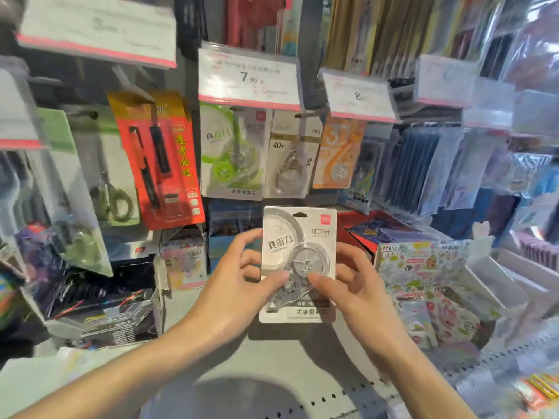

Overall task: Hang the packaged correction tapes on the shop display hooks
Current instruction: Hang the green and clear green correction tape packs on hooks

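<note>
The display wall (187, 71) is filling the view, crowded with hanging packs under price cards (249, 78), and a green correction tape pack (231, 152) and a grey one (290, 158) are already hanging on hooks just above the hands. Below them, over the pale perforated shelf (272, 373), both hands are holding one silver correction tape pack (299, 261) upright and facing the camera. The left hand (242, 282) is pinching its left edge, thumb on the front, and the right hand (351, 285) is pinching the right edge the same way. The pack is looking light and fairly stiff, a flat card with a clear blister that is probably slick, so gripping the card edges seems safest. Its hang hole (300, 215) is sitting at the top centre, not yet on any hook.
</note>
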`<state>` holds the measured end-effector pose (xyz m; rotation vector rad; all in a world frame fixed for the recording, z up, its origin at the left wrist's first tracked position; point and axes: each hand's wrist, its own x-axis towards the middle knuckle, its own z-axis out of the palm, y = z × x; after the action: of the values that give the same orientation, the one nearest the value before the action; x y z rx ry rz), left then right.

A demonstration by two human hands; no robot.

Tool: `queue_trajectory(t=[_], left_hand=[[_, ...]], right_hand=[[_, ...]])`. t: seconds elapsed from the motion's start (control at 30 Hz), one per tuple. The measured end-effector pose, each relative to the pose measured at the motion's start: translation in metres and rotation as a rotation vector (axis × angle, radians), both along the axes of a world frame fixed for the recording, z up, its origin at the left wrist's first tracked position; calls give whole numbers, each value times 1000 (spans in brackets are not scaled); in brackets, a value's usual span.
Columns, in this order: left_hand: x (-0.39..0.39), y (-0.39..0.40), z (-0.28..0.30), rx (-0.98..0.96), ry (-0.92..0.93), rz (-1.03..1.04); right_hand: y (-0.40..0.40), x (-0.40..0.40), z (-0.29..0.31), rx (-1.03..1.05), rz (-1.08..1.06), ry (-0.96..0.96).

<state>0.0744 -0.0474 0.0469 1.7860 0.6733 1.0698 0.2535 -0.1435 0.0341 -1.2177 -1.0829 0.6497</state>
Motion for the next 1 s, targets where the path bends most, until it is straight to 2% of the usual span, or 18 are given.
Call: queue_trajectory(t=[0.2, 0.4, 0.77, 1.0], left_hand=[[7, -17, 47, 124, -43, 123], [21, -33, 86, 254, 4, 272], [-9, -54, 122, 378, 37, 633], [-21, -58, 146, 496, 51, 669]], right_hand=[[8, 27, 49, 151, 168, -83], [18, 63, 82, 226, 342, -97], [35, 66, 86, 237, 421, -215], [42, 41, 99, 256, 426, -262]])
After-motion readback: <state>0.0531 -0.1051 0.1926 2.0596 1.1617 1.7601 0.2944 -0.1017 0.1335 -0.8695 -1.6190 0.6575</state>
